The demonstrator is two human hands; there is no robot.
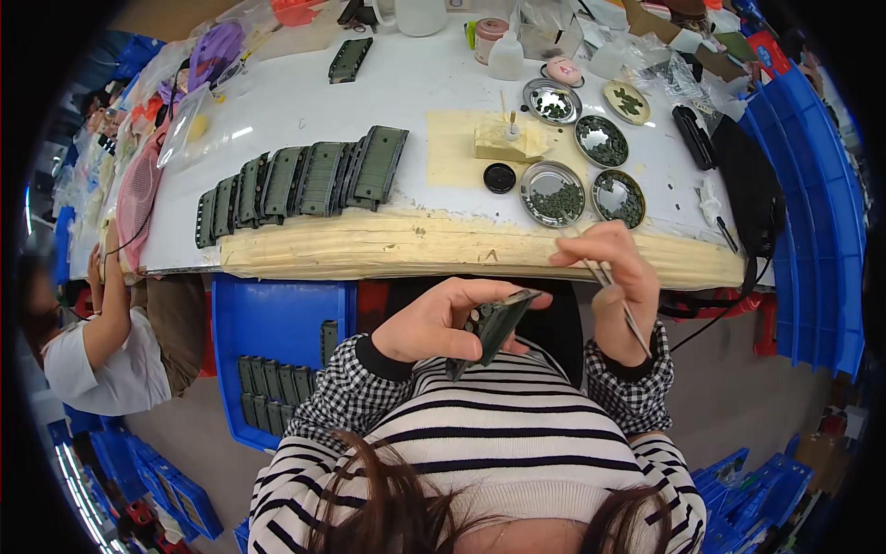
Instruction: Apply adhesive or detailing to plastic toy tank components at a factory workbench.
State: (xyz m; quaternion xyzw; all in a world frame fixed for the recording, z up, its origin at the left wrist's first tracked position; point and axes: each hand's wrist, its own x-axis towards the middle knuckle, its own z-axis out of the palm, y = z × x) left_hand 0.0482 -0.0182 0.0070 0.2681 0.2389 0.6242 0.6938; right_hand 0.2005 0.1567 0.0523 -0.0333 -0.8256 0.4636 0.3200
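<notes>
The left hand (426,323) pinches the green casing (501,328); the right hand (626,288), rightward of it, pinches tweezers (634,323) (tip contents indiscernible). Apparent step: detail fitting; next move likely requires tip-to-casing alignment.

We hold one dark green casing (501,331), tilted, in our left hand (429,321); slim silvery tweezers (633,323) lie slantwise in our right hand (624,272), apart from the casing.

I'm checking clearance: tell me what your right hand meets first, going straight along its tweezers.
Probably the round metal dish of small green pieces, ahead of the right hand and tweezers; depth is unclear.
</notes>
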